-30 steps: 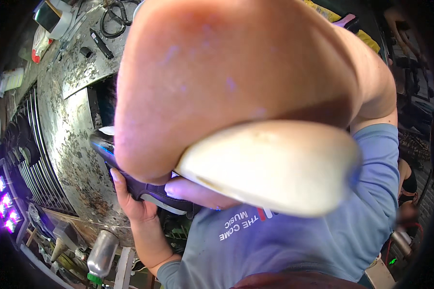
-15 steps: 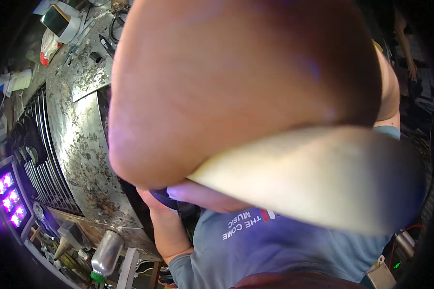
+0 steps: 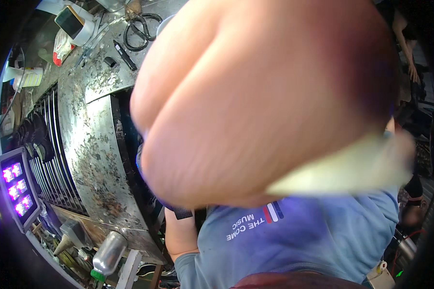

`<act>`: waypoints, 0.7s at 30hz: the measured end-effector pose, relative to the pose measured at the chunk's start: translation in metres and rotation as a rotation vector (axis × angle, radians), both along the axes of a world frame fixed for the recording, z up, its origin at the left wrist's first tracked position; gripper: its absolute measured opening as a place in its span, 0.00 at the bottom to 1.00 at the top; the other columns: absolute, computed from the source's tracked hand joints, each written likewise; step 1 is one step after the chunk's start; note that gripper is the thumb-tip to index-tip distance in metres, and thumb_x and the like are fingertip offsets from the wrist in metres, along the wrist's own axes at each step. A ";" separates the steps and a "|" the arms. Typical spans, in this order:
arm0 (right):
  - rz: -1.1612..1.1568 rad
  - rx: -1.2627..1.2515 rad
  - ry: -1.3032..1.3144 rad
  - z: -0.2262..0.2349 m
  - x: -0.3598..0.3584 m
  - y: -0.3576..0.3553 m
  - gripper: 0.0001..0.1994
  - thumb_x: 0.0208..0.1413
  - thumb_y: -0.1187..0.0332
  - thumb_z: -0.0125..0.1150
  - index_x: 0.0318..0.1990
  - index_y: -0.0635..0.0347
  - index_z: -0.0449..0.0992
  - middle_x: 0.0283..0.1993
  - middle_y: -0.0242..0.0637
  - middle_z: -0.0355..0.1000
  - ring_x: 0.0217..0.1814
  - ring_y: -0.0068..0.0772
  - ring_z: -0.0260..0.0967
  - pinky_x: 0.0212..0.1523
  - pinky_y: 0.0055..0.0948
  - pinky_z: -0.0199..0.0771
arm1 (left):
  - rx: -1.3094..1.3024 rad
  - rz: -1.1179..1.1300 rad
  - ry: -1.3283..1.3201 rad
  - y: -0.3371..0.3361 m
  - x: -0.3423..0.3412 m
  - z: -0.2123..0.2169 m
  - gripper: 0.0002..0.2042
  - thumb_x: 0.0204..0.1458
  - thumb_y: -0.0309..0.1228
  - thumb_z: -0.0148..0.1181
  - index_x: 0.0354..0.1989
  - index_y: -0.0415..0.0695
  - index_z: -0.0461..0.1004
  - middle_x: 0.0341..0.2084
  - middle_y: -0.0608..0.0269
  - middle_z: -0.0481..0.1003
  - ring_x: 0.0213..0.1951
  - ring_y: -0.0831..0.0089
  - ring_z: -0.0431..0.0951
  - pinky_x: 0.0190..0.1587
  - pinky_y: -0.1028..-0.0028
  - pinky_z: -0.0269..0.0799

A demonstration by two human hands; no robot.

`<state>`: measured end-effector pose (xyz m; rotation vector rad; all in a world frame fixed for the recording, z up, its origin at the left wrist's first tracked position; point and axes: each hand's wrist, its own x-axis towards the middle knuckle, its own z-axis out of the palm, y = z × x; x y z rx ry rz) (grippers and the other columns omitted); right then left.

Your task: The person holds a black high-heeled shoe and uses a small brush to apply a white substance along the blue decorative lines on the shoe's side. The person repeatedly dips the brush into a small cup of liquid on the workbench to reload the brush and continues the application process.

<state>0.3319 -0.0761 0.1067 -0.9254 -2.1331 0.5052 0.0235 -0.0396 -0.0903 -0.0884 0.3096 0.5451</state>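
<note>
Very close to the view, a large blurred hand fills the middle; it appears to be my right hand (image 3: 255,106), its fingers folded in. A pale yellowish-white thing (image 3: 342,168), smeared by motion, tapers out along its lower side. I cannot make out its kind. My left forearm (image 3: 182,233) rises from the lower left with a dark band (image 3: 183,213) at the wrist. My left hand itself is hidden behind the right one. A dark edge with some blue shows just left of the right hand, mostly covered.
The worn metal workbench (image 3: 96,159) has black-handled scissors (image 3: 140,33), a black pen (image 3: 125,55) and a phone (image 3: 69,21). Dark shoes (image 3: 41,139) sit on metal bars. A purple-lit lamp (image 3: 18,188) and a silver bottle (image 3: 110,253) stand left. Another person's hand (image 3: 413,72) shows far right.
My right hand has shifted and turned, showing a crease between fingers. The pale thing has moved right and shows less. The bench has slid rightward in view, bringing the scissors into sight.
</note>
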 end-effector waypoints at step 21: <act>-0.736 0.278 -0.254 -0.097 0.069 0.106 0.07 0.51 0.61 0.69 0.30 0.53 0.82 0.26 0.40 0.79 0.31 0.43 0.80 0.35 0.38 0.80 | -0.572 -0.111 -0.359 -0.024 0.061 0.001 0.21 0.66 0.32 0.51 0.64 0.35 0.64 0.46 0.55 0.82 0.41 0.62 0.86 0.35 0.69 0.84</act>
